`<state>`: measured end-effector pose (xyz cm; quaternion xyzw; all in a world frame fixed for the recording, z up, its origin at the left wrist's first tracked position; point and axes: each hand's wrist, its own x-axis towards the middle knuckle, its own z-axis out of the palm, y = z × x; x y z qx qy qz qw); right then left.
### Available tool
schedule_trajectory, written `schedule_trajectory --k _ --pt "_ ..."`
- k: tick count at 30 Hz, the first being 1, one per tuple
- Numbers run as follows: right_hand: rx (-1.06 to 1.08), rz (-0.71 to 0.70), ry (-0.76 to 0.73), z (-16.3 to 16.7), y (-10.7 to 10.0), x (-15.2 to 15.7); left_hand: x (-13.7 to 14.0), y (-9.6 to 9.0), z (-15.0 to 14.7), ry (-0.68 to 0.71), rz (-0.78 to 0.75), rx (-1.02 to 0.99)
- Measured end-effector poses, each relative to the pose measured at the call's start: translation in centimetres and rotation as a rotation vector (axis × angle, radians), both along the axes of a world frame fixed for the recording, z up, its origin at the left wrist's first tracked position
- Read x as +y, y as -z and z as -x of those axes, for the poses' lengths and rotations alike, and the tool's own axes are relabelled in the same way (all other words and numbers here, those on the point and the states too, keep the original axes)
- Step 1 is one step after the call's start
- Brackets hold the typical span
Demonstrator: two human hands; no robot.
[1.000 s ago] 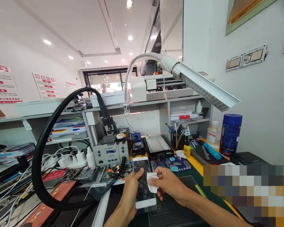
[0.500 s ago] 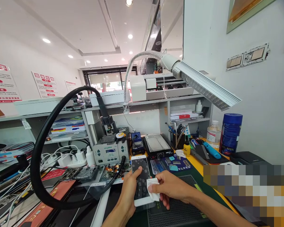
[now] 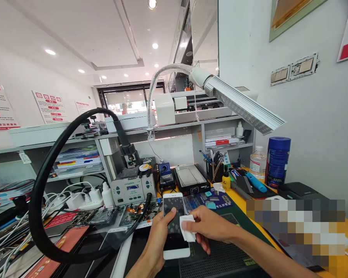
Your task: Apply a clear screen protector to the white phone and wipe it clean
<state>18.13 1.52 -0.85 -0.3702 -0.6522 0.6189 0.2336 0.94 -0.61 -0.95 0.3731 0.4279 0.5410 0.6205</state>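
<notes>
Left of the perforated mat, the left hand grips a white phone, thumb on its spotted screen, other fingers mostly hidden. The right hand's fingers pinch a white wipe over the phone's mat-side edge. Beyond the mat stands a yellow bottle.

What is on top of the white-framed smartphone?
On the smartphone, the left hand rests its thumb; the right hand holds a white tissue overlapping the right edge. The surface beneath thumb and tissue is covered, so unseen.
</notes>
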Motion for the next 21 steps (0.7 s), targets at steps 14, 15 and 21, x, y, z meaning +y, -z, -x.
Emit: schedule_trajectory --k 14,15,21 --pt "-0.107 -0.02 -0.041 -0.1 0.2 0.0 -0.3 -0.2 -0.3 0.046 0.068 -0.045" --pt "-0.081 -0.05 0.006 -0.2 0.2 0.2 -0.3 -0.2 -0.3 0.071 0.071 -0.059" --pt "0.033 -0.07 0.067 -0.6 0.0 0.4 -0.3 -0.2 -0.2 0.15 0.089 -0.08"
